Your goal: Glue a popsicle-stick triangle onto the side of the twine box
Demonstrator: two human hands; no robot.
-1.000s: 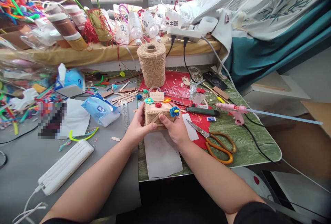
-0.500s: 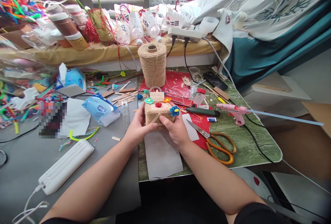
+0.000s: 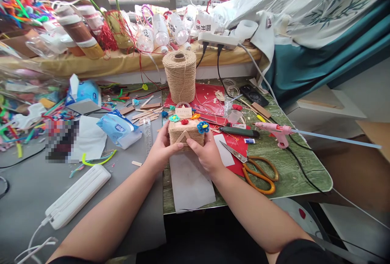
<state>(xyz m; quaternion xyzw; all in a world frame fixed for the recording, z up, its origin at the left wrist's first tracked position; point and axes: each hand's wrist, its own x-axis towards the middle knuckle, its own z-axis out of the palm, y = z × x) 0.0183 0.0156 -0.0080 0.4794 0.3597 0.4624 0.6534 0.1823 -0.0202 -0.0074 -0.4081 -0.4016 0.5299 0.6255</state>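
Observation:
A small twine-wrapped box [image 3: 174,130] is held between my two hands above the near part of the green board. My left hand [image 3: 162,150] grips its left side, thumb on the front face. On the other side my right hand [image 3: 207,150] clasps it, its thumb also on the front. Two short wooden sticks [image 3: 183,136] form an upside-down V on that face, and both thumbs rest at their lower ends. Colourful flowers sit around the top, among them a blue flower [image 3: 202,126] at the right corner and a red flower [image 3: 184,122].
Behind the box stands a twine spool [image 3: 179,77]. To the right lie scissors [image 3: 258,170], a utility knife [image 3: 239,131] and a pink glue gun [image 3: 278,132]. Tissue packs [image 3: 118,129], loose wooden sticks [image 3: 149,115] and a white power strip [image 3: 77,197] are on the left.
The box has shifted slightly left and turned a little in my hands. Both sticks of the V on its front now show; before, mainly one was visible.

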